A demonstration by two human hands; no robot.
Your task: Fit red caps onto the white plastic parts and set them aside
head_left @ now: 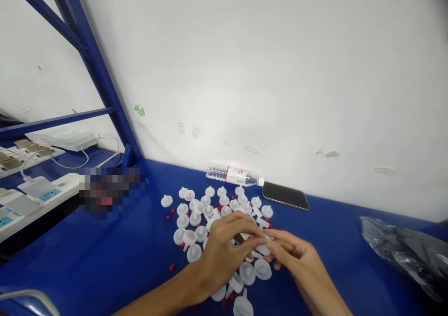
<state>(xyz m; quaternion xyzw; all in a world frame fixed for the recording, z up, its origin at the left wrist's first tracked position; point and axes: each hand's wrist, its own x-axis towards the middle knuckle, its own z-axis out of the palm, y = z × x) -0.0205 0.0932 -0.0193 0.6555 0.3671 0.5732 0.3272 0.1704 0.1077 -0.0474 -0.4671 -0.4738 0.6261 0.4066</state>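
My left hand [227, 241] and my right hand [294, 255] meet fingertip to fingertip above a spread of white plastic parts. Between them they pinch a white nozzle cap [267, 238], mostly covered by the fingers. Whether a small red piece is also in the left fingertips I cannot tell. Around and under the hands lie many translucent white nozzle caps [247, 273], round with a pointed spout, some upright and some tipped over. Small red tip caps [171, 267] are scattered among them, a few lying off to the left.
A clear plastic bottle [233, 175] lies along the wall, with a dark phone [285, 195] beside its cap. Crumpled clear plastic [402, 250] sits at the right. White power strips [63, 187] and cables stand at the left, below a blue metal frame [94, 59]. The tabletop [115, 255] is blue.
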